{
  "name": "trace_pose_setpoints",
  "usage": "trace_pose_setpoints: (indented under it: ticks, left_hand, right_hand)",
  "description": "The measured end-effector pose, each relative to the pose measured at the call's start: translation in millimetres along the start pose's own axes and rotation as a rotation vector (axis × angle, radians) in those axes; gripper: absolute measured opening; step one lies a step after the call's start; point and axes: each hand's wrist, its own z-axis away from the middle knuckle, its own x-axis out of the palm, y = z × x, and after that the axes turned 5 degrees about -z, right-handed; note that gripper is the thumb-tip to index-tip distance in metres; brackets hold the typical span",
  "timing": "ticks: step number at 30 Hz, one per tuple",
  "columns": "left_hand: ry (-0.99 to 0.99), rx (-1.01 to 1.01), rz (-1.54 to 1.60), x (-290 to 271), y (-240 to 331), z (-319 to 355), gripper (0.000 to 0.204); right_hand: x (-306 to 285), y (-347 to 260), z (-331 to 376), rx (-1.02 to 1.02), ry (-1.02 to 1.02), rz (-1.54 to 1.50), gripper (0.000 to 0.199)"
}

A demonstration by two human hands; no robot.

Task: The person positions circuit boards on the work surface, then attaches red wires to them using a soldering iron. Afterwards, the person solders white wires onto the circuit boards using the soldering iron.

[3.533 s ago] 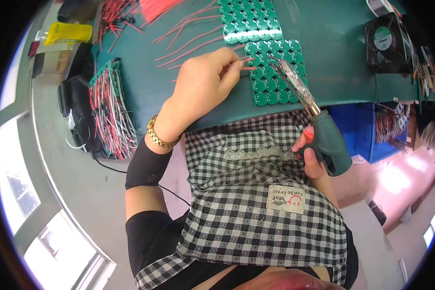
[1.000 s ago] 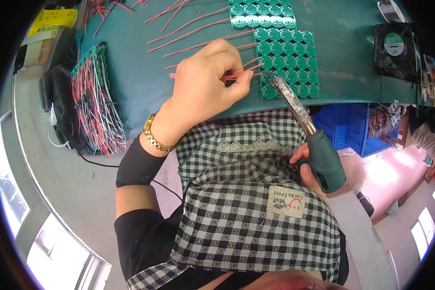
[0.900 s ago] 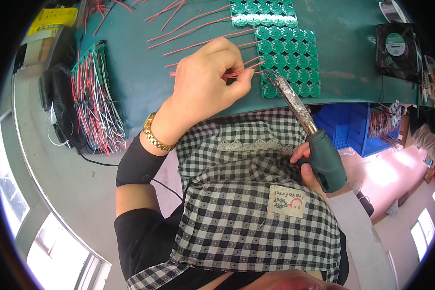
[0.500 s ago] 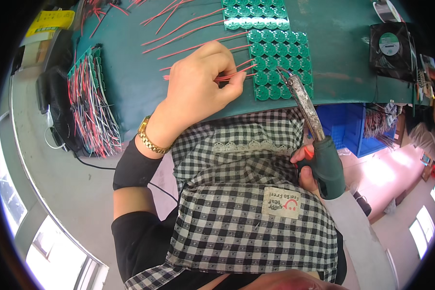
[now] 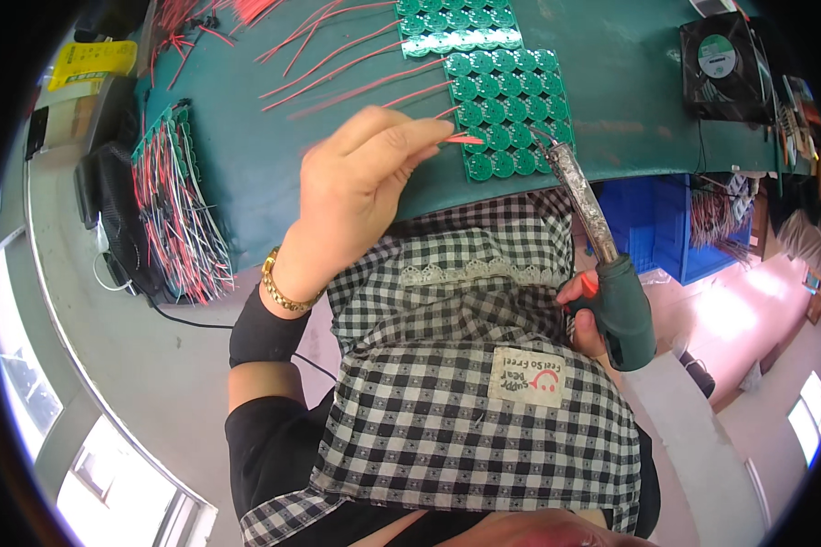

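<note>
Green table carries round-celled circuit panels near its front edge; left hand pinches a red wire there, right hand grips a soldering iron. Grey floor lies left.

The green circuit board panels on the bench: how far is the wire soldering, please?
Done: red wires already run from the far panel and the near panel's upper rows. In hand: the left hand pinches a red wire end at the near panel's lower edge, while the right hand holds the soldering iron, tip at that panel. Left: which pads are unsoldered, I cannot tell.
</note>
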Motion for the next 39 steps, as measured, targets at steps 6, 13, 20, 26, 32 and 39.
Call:
trace_pose_setpoints:
  ticks: [6,13,20,26,32,39]
  left_hand:
    - [-0.083,-0.230,0.018,7.3,8.4,10.5,0.010]
    - [-0.077,-0.180,-0.030,14.2,5.5,9.0,0.010]
    - [-0.060,-0.169,-0.024,17.2,4.0,9.8,0.009]
    - [-0.066,-0.174,-0.029,18.2,3.2,8.9,0.009]
    - [-0.068,-0.156,-0.048,19.3,2.4,8.9,0.010]
    - [-0.059,-0.136,-0.057,18.1,3.4,9.3,0.010]
  right_hand:
    - [7.2,-8.7,-6.3,-0.013,-0.011,0.022,0.015]
    - [-6.5,-11.1,-10.6,0.003,-0.312,0.163,0.042]
    - [9.0,-2.8,-5.6,-0.018,-0.070,0.195,0.017]
    - [5.5,7.2,-0.8,-0.009,-0.045,0.208,0.020]
    - [3.1,6.8,-2.0,-0.037,-0.086,0.284,0.021]
    - [-0.8,-0.6,-1.2,0.002,-0.116,0.150,0.032]
